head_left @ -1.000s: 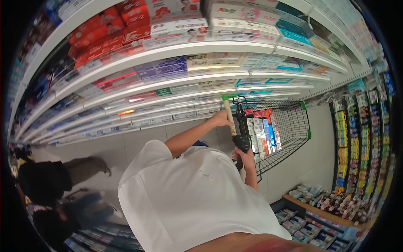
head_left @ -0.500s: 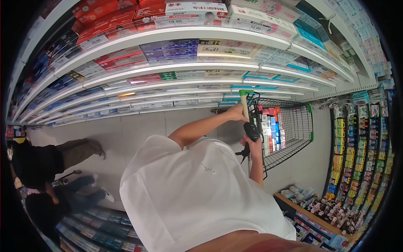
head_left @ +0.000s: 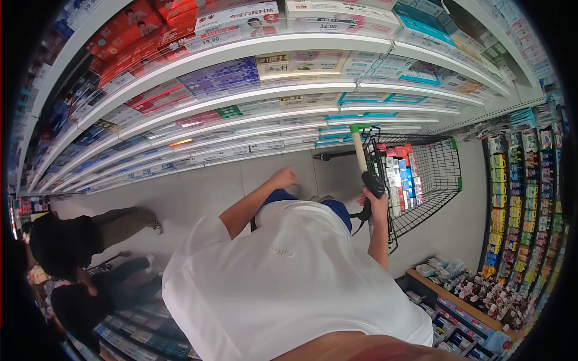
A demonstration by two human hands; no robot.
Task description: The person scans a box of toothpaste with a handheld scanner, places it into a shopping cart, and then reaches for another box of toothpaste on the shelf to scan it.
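Note:
My left hand point(head_left: 283, 177) hangs over the floor, off the cart, with its fingers curled in and nothing seen in them. My right hand point(head_left: 376, 203) is at the cart handle point(head_left: 359, 150), closed on a black handheld scanner point(head_left: 374, 184) that lies against the bar. A dark strap or cord hangs beside that hand. Beyond the handle, the black wire shopping cart point(head_left: 430, 159) with green corners holds several small boxes point(head_left: 403, 180) in red, white and blue.
Long shelves point(head_left: 241, 57) of boxed goods with price tags run along the top. Hanging packs fill a rack point(head_left: 512, 204) at right, above a wood-edged display point(head_left: 457, 301). At left, a person in dark clothes point(head_left: 63, 240) and another person point(head_left: 78, 307) stand near lower shelves.
My left hand has let go of the cart handle and moved left, down by my body. The cart and my right hand have shifted slightly right in view.

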